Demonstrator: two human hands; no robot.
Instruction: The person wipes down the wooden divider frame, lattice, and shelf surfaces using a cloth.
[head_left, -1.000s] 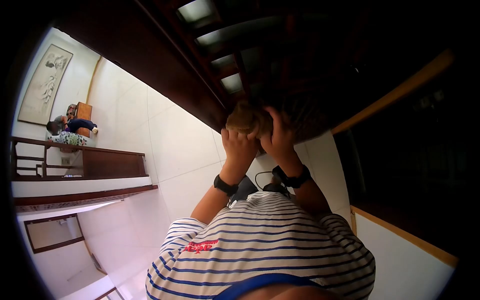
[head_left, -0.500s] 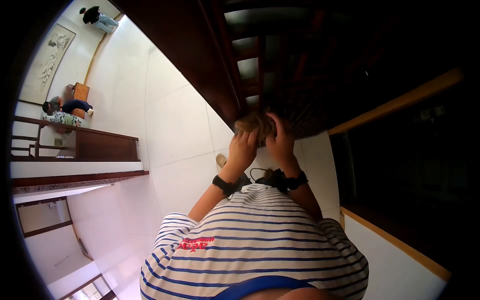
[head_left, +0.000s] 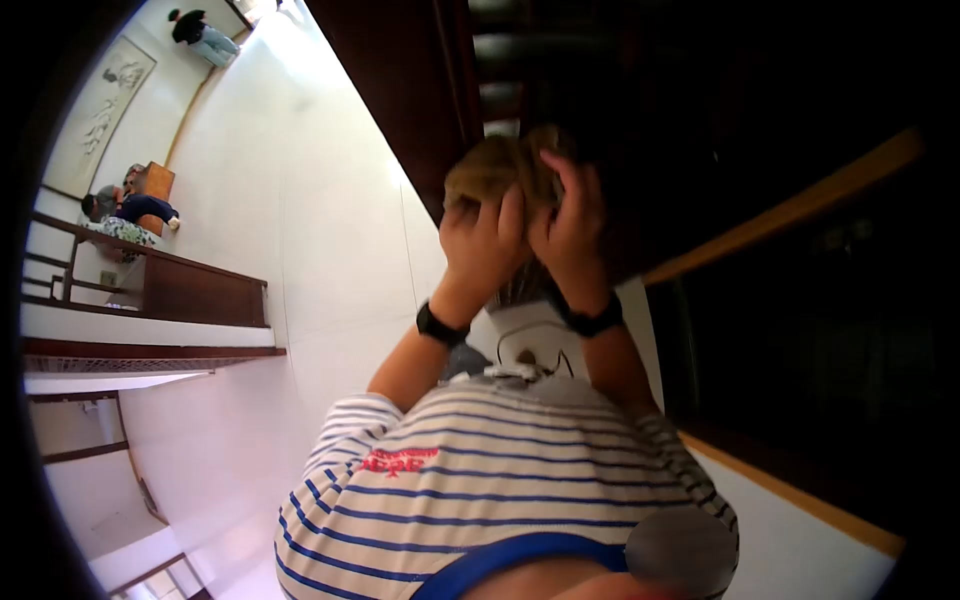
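Beside the dark wooden lattice (head_left: 400, 70), the left hand (head_left: 483, 238) and right hand (head_left: 572, 215) grip a bunched brown cloth (head_left: 490, 170) between them, fingers curled into its folds; it seems to touch the wood, though shadow blurs that edge.

Lattice (head_left: 501, 100) mostly lost in shadow; brown cloth (head_left: 484, 168) partly covered by left hand (head_left: 482, 243) and right hand (head_left: 572, 232); shirt lettering (head_left: 400, 461) blurred.
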